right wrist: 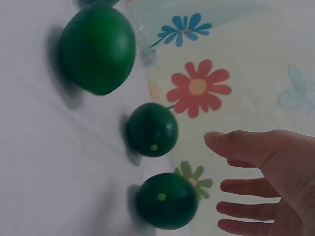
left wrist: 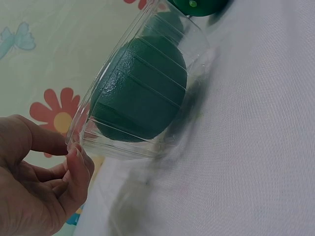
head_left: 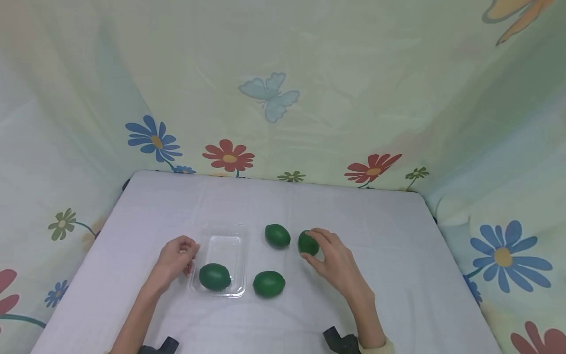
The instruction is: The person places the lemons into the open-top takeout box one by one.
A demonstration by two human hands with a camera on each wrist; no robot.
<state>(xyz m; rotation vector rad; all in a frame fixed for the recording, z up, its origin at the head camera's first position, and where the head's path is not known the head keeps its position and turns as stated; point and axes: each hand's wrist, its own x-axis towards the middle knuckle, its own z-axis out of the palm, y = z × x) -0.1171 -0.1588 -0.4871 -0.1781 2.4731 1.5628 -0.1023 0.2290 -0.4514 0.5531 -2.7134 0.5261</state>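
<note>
White table [head_left: 389,236]: right hand [head_left: 338,265] curls around a lime [head_left: 308,243] at its 11 o'clock; left hand [head_left: 174,260] pinches the tray [head_left: 221,246] rim at 3 o'clock.

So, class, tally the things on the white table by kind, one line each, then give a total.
Green limes: 4, namely one in the tray, one in front, one behind and one at the right hand
Clear plastic tray: 1
Total: 5
</note>
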